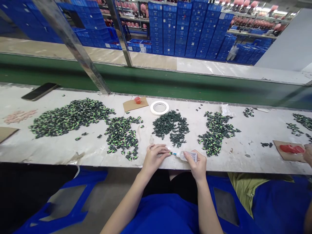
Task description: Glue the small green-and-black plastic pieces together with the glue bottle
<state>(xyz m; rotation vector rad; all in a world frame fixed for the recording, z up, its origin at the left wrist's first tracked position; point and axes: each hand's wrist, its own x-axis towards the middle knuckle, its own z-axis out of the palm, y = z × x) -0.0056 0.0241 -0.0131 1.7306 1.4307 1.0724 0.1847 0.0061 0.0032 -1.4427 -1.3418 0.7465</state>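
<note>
Between thumb and fingers, my left hand [156, 156] pinches a small black and green piece [171, 153] over the table's near side. My right hand [198, 164] is wrapped round a clear squeeze bottle [188, 156] lying almost level. Its thin blue tip points left and is at the small piece; whether they touch I cannot tell. Just beyond my hands lies a pile of small dark green pieces [168, 125]. Black and green pieces are heaped to the left [123, 136] and to the right [214, 133].
A roll of white tape [159, 108] and a red cap on cardboard [133, 104] lie at the back. Farther left are a large heap of pieces [70, 117] and a phone [40, 91]. Metal posts rise behind. At far right, another person's hand [308, 155] is near red items on cardboard.
</note>
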